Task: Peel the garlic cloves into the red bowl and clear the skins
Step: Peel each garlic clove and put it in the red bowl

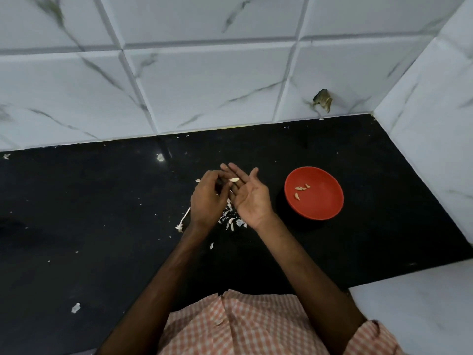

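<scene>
A pale garlic clove [233, 179] lies on the straight fingers of my right hand [249, 196], which is turned palm up over the black counter. My left hand [208, 198] is just to its left, fingers curled, fingertips at the clove; whether they pinch it I cannot tell. The red bowl [322, 201] stands on the counter right of my hands, with several peeled cloves [300, 191] inside. A heap of white garlic skins [231, 219] lies on the counter beneath and between my hands, and a thin stalk piece [183, 220] lies left of my left wrist.
The black counter [102, 226] ends at white marble-patterned wall tiles [204, 85] behind and on the right. Loose skin scraps are scattered about, one [75, 307] near the front left. A brown patch [323, 99] sits on the back wall.
</scene>
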